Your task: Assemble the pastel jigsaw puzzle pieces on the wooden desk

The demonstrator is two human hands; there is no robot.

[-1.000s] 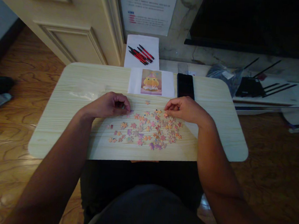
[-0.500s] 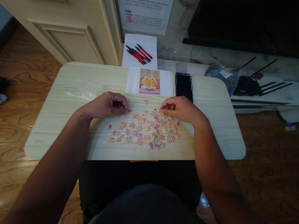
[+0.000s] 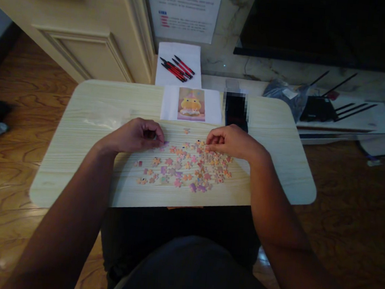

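Observation:
Small jigsaw puzzle pieces [image 3: 178, 165] in pink, orange and purple lie scattered over the near middle of a pale wood-grain table [image 3: 83, 184]. At the left of the spread, my left hand [image 3: 139, 135] is closed in a pinch, with a purple puzzle piece [image 3: 165, 143] at its fingertips. My right hand [image 3: 232, 141] pinches at the upper right edge of the pile, its thumb and forefinger closed on a small puzzle piece mostly hidden by them. One piece [image 3: 186, 130] lies apart, between the hands and below a printed picture [image 3: 191, 104] of a yellow cartoon figure.
A dark phone [image 3: 235, 112] lies behind my right hand, and a clear plastic bag [image 3: 108, 116] beyond my left. Several red-and-black pens [image 3: 177, 68] rest on white paper past the far edge. A black router [image 3: 318, 109] stands on the shelf at right.
The view has shifted slightly. Both hands stay in nearly the same places with fingers pinched, and the puzzle pieces show no clear movement.

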